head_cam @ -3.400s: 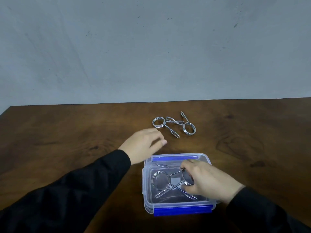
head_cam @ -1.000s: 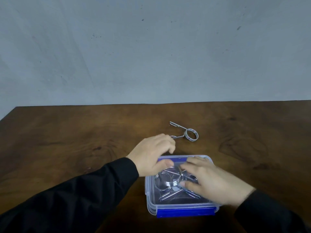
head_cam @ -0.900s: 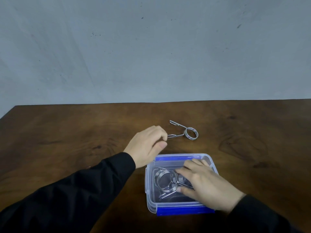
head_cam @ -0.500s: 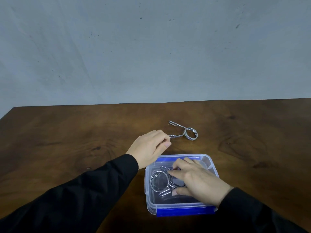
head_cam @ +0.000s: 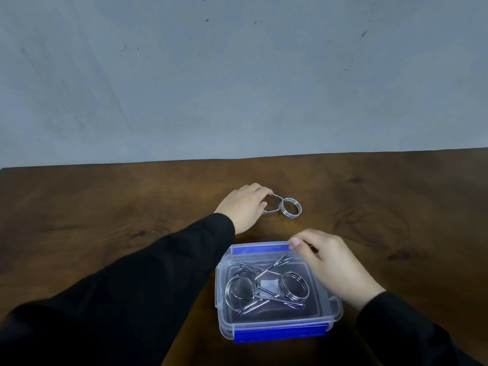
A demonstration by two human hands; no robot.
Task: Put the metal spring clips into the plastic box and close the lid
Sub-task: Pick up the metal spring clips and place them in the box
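Spring clip in left hand pinch, coil rightward (right hand loosely curled, empty).

Light is soft and even, rather dim, with a cool grey cast on the wall; the dark bench takes a faint sheen but no hard glare; small highlights glint on the clips in the box; a soft shadow sits under the left hand; the right hand is slightly motion-blurred at the fingertips; black sleeves lose detail; the bench's far edge bows with wide-angle distortion
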